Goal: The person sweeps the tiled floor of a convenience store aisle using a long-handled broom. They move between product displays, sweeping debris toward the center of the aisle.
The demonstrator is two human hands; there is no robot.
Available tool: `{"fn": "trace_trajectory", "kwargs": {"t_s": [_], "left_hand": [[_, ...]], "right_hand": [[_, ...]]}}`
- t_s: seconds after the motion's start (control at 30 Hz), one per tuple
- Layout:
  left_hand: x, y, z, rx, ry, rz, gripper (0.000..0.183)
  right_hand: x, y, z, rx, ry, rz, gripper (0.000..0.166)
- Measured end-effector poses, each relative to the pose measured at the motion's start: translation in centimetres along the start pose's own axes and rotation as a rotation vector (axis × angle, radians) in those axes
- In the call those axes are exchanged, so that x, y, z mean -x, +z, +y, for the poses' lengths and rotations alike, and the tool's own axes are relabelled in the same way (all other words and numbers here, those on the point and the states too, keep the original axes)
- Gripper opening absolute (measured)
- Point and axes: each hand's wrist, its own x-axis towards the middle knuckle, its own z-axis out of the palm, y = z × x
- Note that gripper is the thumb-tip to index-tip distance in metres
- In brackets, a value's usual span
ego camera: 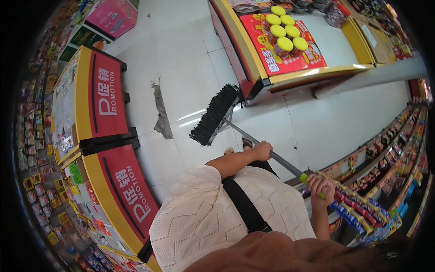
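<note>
A wide flat mop with a black fringed head (214,115) lies on the pale tiled floor (190,78), its far end close to the corner of a display counter. Its grey metal pole (287,163) slants up towards my body. My left hand (263,150) is closed around the middle of the pole. My right hand (321,188) grips the upper end, where a green handle sleeve (303,178) shows. Just behind the mop head, my feet in open footwear (247,142) partly show.
Promotion counters (110,98) line the left. The display counter (249,73) ahead carries yellow-lidded jars (283,46). A pale post (370,76) stands to the right. Snack shelves (377,159) run close by my right hand. A grey damaged strip (163,114) marks the floor.
</note>
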Motion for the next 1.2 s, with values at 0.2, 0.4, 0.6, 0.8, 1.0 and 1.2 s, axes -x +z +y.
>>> {"fn": "trace_trajectory", "kwargs": {"t_s": [0.2, 0.4, 0.6, 0.8, 1.0, 1.2], "left_hand": [[1.7, -2.3, -1.0, -0.017, -0.096, -0.051, 0.016], [2.8, -2.4, -2.2, -0.025, -0.046, -0.048, 0.02], [4.0, -3.2, -4.2, -0.038, 0.094, 0.027, 0.028], [2.9, -1.5, -1.9, 0.053, 0.078, 0.004, 0.029], [-1.1, 4.0, -1.6, 0.06, 0.048, 0.0, 0.023], [-4.1, 8.3, -0.7, -0.024, -0.009, 0.117, 0.017]], "right_hand": [[-1.1, 2.6, 1.6, -0.033, -0.049, 0.012, 0.032], [-1.6, 3.5, 1.6, -0.066, -0.022, -0.034, 0.034], [-2.1, 5.1, 1.2, -0.114, 0.084, -0.129, 0.024], [-3.2, 0.2, -0.8, -0.062, 0.215, -0.236, 0.021], [-4.1, -8.9, -0.9, -0.057, 0.193, -0.563, 0.024], [-5.3, -17.0, 0.7, -0.009, 0.166, -0.773, 0.022]]}}
